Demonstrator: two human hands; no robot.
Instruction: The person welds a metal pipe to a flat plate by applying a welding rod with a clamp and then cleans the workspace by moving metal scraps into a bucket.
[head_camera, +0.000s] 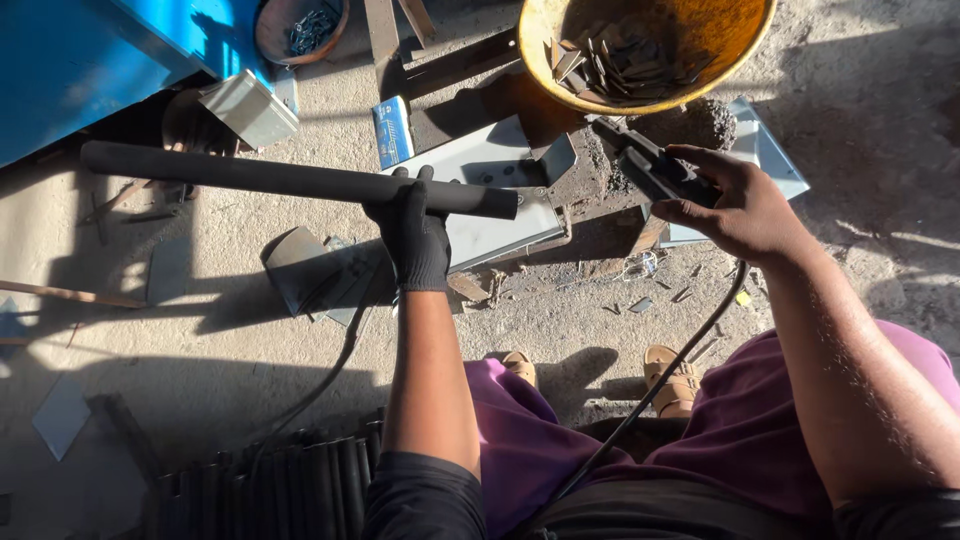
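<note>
My gloved left hand (412, 232) grips a dark pipe (290, 180); my bare right hand (735, 205) holds a black tool (652, 168) beside it.

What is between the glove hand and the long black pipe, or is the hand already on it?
Nothing visible is between them. The left hand, in a black glove, is already wrapped around the dark pipe near its right end. The bare right hand is apart from the pipe, gripping a black tool with a cable running from it.

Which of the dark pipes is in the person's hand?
The long pipe held level in the gloved left hand. The others lie stacked on the ground at lower left, untouched.
</note>
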